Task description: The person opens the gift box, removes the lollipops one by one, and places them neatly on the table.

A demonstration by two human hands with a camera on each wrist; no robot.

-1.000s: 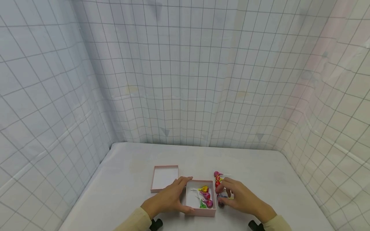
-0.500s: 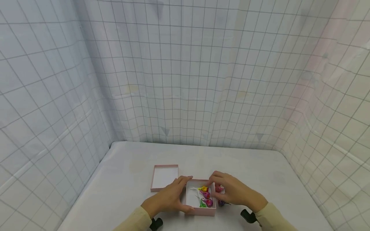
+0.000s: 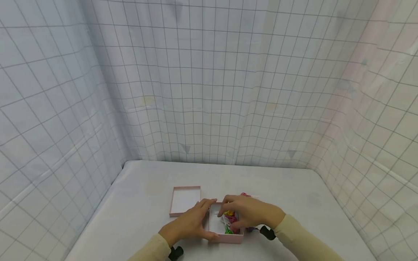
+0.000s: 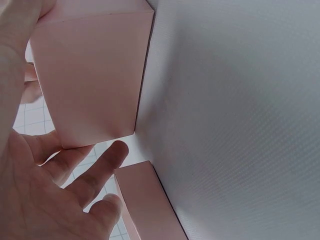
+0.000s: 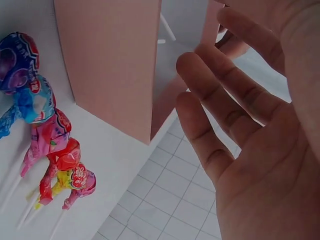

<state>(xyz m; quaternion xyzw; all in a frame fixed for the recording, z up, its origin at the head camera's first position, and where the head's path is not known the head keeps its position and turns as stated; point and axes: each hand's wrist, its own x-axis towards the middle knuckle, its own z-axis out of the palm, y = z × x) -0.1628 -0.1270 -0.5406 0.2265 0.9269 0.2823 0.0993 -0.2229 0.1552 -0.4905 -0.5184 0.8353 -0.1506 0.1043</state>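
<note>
A pink box (image 3: 225,238) with a white inside stands near the table's front, with several wrapped lollipops (image 3: 228,230) in it. My left hand (image 3: 192,223) holds its left side, thumb at the near corner and fingers toward the far corner; the left wrist view shows this hand around the pink wall (image 4: 92,80). My right hand (image 3: 249,214) is over the right part of the box, thumb and index finger apart above the lollipops. In the right wrist view its fingers (image 5: 210,95) look loosely extended, with no lollipop visible in them; the thumb is hidden there.
A shallow pink lid (image 3: 186,200), white inside up, lies left of the box. Right of the box, a row of wrapped lollipops (image 5: 50,135) in purple, blue, pink, red and yellow lies on the white table (image 3: 147,203). Gridded white curtains (image 3: 209,90) enclose the table.
My right hand has moved left from the lollipops beside the box, across its right wall, to over its inside. My left hand stays on the box.
</note>
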